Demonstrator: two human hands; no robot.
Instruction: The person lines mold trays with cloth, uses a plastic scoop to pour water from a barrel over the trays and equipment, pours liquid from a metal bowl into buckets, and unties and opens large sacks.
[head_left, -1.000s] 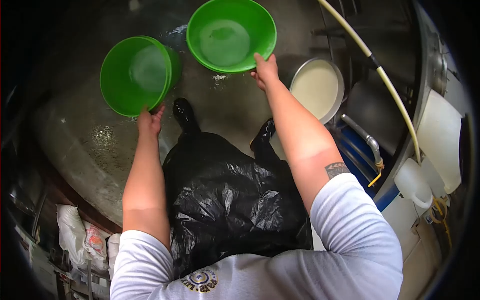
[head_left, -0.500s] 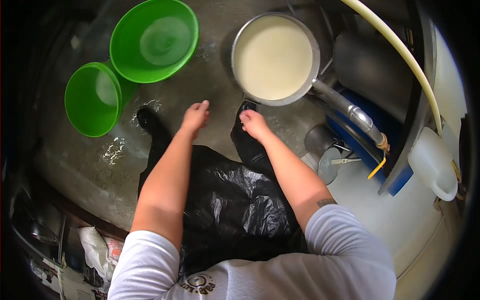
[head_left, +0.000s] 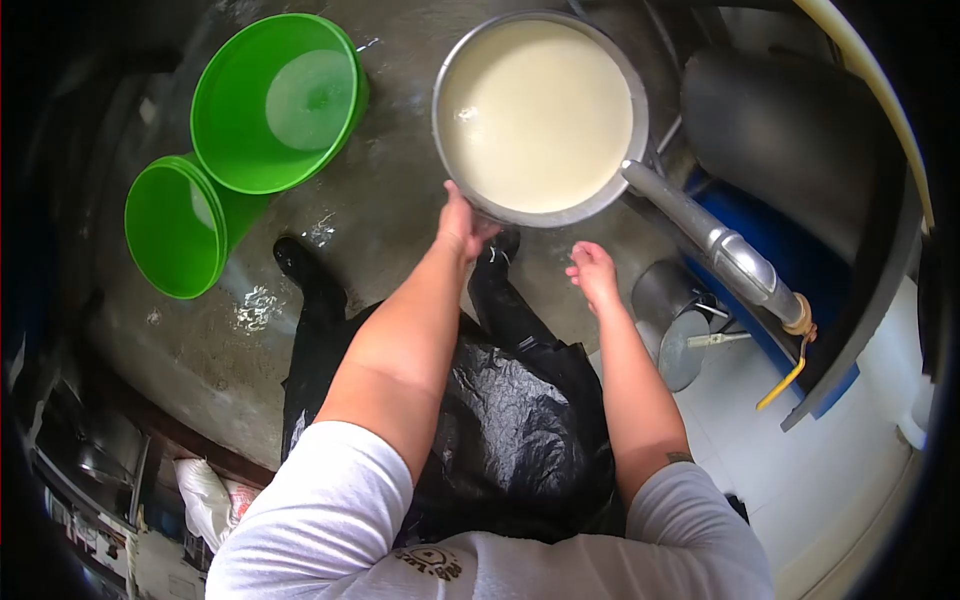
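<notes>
A big round metal pot point(head_left: 440, 130) full of pale cream liquid point(head_left: 540, 115) stands at the top centre. My left hand point(head_left: 464, 225) is at its lower left edge, fingers apart; whether it grips the rim is hard to see. To the right and below the pot, my right hand point(head_left: 592, 272) is off it, its fingers curled with their tips partly hidden. Two green buckets stand side by side at the upper left, the larger point(head_left: 230, 130) behind the smaller point(head_left: 165, 225), each with a paler round bottom.
A metal pipe point(head_left: 690, 215) with a yellow-handled valve point(head_left: 785, 385) juts in beside the pot. Below it are a dark metal container point(head_left: 662, 292) and a blue container point(head_left: 790, 235). A pale hose point(head_left: 880, 80) hangs at the right. White bags point(head_left: 203, 500) lie lower left on the wet floor's far side.
Both hands have let go of the green buckets, which now stand at the left. My left hand has moved right to the pot, and my right hand has moved right and down. The view has shifted toward the pot.
</notes>
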